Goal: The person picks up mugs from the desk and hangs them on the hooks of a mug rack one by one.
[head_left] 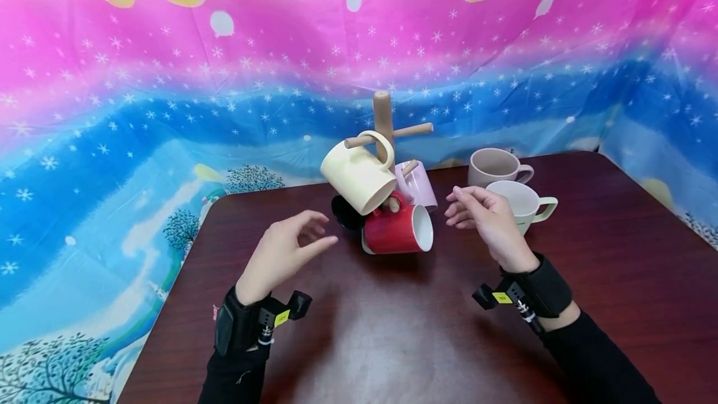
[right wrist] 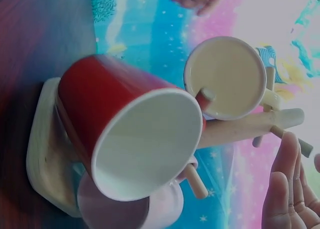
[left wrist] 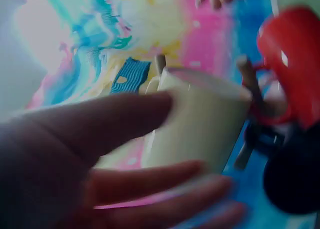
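Observation:
A wooden mug tree (head_left: 382, 108) stands near the back of the table. From an upper peg a cream mug (head_left: 356, 176) hangs tilted by its handle. Below it a red mug (head_left: 389, 231) with a white inside hangs sideways. A lilac mug (head_left: 417, 186) hangs behind, and a black mug (head_left: 346, 212) is partly hidden under the cream one. My left hand (head_left: 288, 251) hovers left of the tree, fingers loosely bent and holding nothing. On the other side my right hand (head_left: 488, 223) is raised, fingers relaxed and bare, overlapping a whitish mug (head_left: 516, 198) in the head view.
Behind the whitish mug, a grey-beige mug (head_left: 493, 167) stands upright at the table's back right. The dark red-brown table (head_left: 392, 341) ends at a colourful patterned cloth (head_left: 308, 48) hung behind and at the sides. The tree's pale wooden base (right wrist: 45, 154) lies under the red mug.

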`<control>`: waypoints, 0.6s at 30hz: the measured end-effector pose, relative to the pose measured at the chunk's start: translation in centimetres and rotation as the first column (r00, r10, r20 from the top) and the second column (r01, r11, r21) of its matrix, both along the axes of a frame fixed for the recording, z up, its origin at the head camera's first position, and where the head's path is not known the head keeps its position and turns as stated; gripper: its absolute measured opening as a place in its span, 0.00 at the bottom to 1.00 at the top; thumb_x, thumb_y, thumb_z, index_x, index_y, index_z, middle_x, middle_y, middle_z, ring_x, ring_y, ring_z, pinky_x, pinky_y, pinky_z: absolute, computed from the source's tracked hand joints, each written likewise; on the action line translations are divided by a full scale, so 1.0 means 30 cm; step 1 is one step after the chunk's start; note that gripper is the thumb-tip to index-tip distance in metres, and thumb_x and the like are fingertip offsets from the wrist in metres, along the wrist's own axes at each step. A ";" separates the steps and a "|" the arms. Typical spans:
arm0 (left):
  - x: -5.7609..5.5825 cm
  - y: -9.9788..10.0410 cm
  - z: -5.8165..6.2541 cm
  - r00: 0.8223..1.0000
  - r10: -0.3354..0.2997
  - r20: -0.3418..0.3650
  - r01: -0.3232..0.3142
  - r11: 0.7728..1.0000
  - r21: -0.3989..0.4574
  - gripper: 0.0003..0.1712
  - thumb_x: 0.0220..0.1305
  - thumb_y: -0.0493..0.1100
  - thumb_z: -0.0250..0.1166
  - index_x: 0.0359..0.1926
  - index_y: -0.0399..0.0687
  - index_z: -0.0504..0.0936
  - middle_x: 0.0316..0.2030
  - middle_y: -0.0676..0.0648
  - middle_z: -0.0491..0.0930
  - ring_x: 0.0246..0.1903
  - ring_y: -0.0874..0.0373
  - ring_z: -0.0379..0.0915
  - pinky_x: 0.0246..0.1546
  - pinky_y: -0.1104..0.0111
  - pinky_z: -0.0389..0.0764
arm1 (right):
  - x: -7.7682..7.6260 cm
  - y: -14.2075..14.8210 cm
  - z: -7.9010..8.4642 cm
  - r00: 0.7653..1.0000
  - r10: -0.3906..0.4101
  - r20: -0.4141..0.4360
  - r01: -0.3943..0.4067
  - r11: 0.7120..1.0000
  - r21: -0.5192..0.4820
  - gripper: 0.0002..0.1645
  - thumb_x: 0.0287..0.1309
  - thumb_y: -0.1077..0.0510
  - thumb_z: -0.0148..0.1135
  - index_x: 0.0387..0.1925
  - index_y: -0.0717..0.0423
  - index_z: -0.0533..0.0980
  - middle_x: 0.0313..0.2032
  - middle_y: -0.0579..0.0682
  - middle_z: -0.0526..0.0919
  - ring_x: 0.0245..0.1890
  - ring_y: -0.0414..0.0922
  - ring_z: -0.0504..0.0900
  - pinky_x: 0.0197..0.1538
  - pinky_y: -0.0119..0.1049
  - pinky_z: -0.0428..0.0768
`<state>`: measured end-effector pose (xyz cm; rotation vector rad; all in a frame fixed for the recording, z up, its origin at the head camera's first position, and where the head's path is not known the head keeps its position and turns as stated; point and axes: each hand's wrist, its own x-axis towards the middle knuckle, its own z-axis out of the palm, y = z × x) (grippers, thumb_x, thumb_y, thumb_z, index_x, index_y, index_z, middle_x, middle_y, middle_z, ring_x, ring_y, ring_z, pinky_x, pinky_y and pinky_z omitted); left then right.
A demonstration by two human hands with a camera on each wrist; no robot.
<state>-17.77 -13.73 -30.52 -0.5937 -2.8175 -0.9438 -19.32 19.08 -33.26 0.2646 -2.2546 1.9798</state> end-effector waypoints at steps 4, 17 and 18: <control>0.018 0.000 0.008 1.000 0.016 -0.016 -0.020 0.969 -0.246 0.24 0.54 0.57 0.65 0.48 0.50 0.78 0.36 0.51 0.82 0.33 0.59 0.77 0.34 0.67 0.77 | 0.000 0.002 0.002 1.000 0.005 -0.003 -0.005 1.000 0.012 0.15 0.64 0.48 0.52 0.37 0.55 0.75 0.24 0.39 0.81 0.27 0.37 0.82 0.35 0.28 0.80; -0.003 0.007 -0.030 0.997 0.040 0.062 -0.007 0.887 -0.462 0.27 0.58 0.57 0.61 0.51 0.44 0.77 0.27 0.51 0.80 0.26 0.60 0.75 0.28 0.67 0.76 | -0.015 -0.005 -0.018 0.998 0.044 0.043 -0.053 0.968 0.245 0.21 0.62 0.49 0.54 0.44 0.64 0.75 0.28 0.48 0.82 0.28 0.40 0.83 0.37 0.33 0.81; -0.003 0.006 -0.032 0.997 0.042 0.064 -0.007 0.882 -0.471 0.27 0.58 0.57 0.61 0.52 0.43 0.77 0.28 0.50 0.81 0.26 0.59 0.76 0.29 0.66 0.77 | -0.016 -0.007 -0.019 0.998 0.052 0.045 -0.062 0.962 0.267 0.21 0.62 0.49 0.54 0.44 0.64 0.75 0.29 0.51 0.82 0.28 0.41 0.83 0.37 0.33 0.81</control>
